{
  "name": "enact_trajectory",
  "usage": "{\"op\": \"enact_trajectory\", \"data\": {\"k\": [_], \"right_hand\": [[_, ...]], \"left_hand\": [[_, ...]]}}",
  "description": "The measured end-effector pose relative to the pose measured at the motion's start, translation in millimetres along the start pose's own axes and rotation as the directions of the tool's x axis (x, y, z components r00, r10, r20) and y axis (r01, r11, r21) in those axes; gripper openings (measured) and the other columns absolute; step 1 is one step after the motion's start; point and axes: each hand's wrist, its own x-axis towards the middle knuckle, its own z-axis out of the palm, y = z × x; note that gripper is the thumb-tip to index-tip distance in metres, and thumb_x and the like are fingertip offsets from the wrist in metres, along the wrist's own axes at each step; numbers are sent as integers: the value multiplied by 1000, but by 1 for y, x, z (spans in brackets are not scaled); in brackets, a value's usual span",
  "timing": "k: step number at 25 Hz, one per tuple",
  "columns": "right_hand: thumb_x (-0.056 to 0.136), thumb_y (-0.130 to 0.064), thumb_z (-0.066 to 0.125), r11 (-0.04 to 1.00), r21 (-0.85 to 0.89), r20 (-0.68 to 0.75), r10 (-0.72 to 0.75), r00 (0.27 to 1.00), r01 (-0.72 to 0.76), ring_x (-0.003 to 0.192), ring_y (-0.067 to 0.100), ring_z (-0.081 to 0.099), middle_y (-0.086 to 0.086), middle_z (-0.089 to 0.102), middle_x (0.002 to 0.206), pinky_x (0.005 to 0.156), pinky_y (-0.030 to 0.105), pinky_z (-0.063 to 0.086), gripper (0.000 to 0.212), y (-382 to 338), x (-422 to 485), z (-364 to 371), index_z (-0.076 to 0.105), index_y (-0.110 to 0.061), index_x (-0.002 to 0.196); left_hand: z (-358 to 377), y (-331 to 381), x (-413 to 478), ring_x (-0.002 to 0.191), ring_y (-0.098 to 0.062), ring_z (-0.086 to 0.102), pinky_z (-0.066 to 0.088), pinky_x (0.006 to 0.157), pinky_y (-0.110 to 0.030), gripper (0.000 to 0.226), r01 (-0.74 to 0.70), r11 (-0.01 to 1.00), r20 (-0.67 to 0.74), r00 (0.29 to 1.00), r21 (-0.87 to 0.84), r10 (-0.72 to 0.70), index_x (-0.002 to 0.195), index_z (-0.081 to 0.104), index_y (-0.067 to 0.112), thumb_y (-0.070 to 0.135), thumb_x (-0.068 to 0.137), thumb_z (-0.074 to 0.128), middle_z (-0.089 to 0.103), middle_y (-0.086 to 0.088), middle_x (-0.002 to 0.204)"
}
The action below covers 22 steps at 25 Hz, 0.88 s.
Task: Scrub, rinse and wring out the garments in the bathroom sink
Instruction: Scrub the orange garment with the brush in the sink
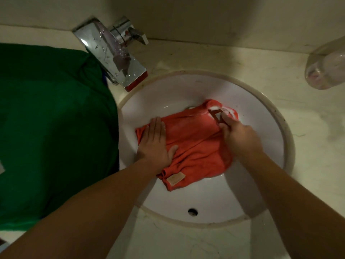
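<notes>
Garment (194,144) lies under flat left grip (155,143); right grip (239,137) pinches dark tool (216,114).

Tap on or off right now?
Off, it seems: no stream falls from the faucet spout into the sink; only droplets sit on its top.

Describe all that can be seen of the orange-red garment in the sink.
The orange-red garment lies crumpled and wet-looking in the white sink. A tan label sits at its near hem; white suds mark its far edge. The left hand presses flat on it; the right hand holds a dark tool against it.
</notes>
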Motion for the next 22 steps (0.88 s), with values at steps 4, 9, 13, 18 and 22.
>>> {"op": "enact_trajectory", "data": {"k": [4,9,13,18,22], "right_hand": [[106,-42,44,944,121,58,-315,947,306,109,36,68,8,71,125,91,40,53,39,-59,-31,34,48,-45,145],[107,-41,46,994,43,44,-99,994,97,110,43,64,20,68,125,91,45,51,40,-12,-1,13,50,-43,147],[105,-35,50,992,91,-51,-87,995,91,113,41,64,17,68,128,94,42,49,40,-20,-10,14,55,-34,144],[107,-41,39,926,27,123,-376,918,376,109,36,68,8,70,129,93,41,54,44,-43,-23,38,36,-52,150],[106,-38,47,999,8,-31,48,998,-48,111,47,62,24,66,127,94,46,49,40,-4,4,6,52,-37,146]], "left_hand": [[0,0,1,152,-39,21,12,123,-46,93,5,1000,26,1000,21,-6,153,29,-8,63,93,24,23,-29,161],[2,-1,2,152,-40,21,12,124,-47,93,-4,1000,-4,1000,-7,4,153,29,-8,64,94,25,24,-29,161],[2,2,1,152,-39,20,11,124,-47,93,3,1000,-16,1000,-10,-3,154,28,-7,64,94,25,23,-29,161],[0,1,2,156,-35,2,-3,125,-43,97,16,1000,14,1000,12,-16,157,10,-4,66,91,6,5,-26,166],[5,1,1,154,-37,14,7,125,-45,94,7,1000,-21,1000,-4,-7,155,23,-6,65,94,18,18,-27,163]]}}
